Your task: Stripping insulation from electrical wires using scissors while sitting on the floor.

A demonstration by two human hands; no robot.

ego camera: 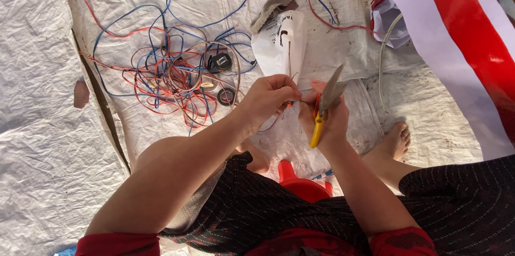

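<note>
While a thin red insulated wire (292, 104) is pinched in the closed left hand (268, 97) above the lap, yellow-handled metal pliers (324, 107) are clasped in the right hand (328, 122); only the insulation should be bitten, lightly.

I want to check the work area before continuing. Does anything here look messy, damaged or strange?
Yes. The red and blue wires lie in one tangled heap on the white sheet, with two tape rolls caught inside it. The sheet has a torn hole at its left edge. The scissors look normal.
</note>
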